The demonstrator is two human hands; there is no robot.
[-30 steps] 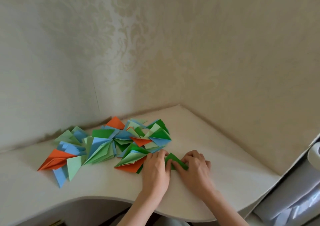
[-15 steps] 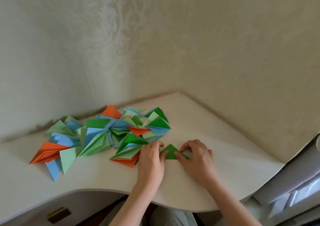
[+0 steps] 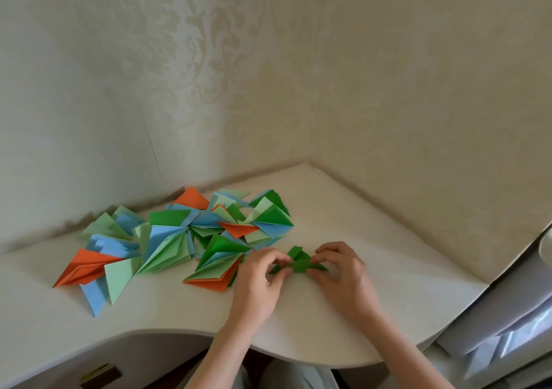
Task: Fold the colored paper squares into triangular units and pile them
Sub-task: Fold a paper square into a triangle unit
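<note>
A pile (image 3: 185, 239) of folded paper triangles in orange, blue, light green and dark green sprawls over the left and middle of the counter (image 3: 373, 239), its back edge near the wall (image 3: 119, 90). The units fan out in several directions, many with their sharp tips aimed down-left toward the front edge.

Just right of the pile, the left hand (image 3: 257, 281) pinches the left end of a dark green paper (image 3: 298, 264), thumb and fingers curled round it. The paper's long axis runs left to right, with a flap tilted up toward the back corner. The right hand (image 3: 343, 272) pinches its right end, where a narrow tip points right. The paper sits at or just above the counter, between the two grips.

The counter is pale, with a curved front edge, fitted into a corner of patterned cream wallpaper. A grey surface (image 3: 513, 314) stands at far right.

Half a second ago the paper lay flat as one triangle under the fingertips; now it is partly lifted and opened.
</note>
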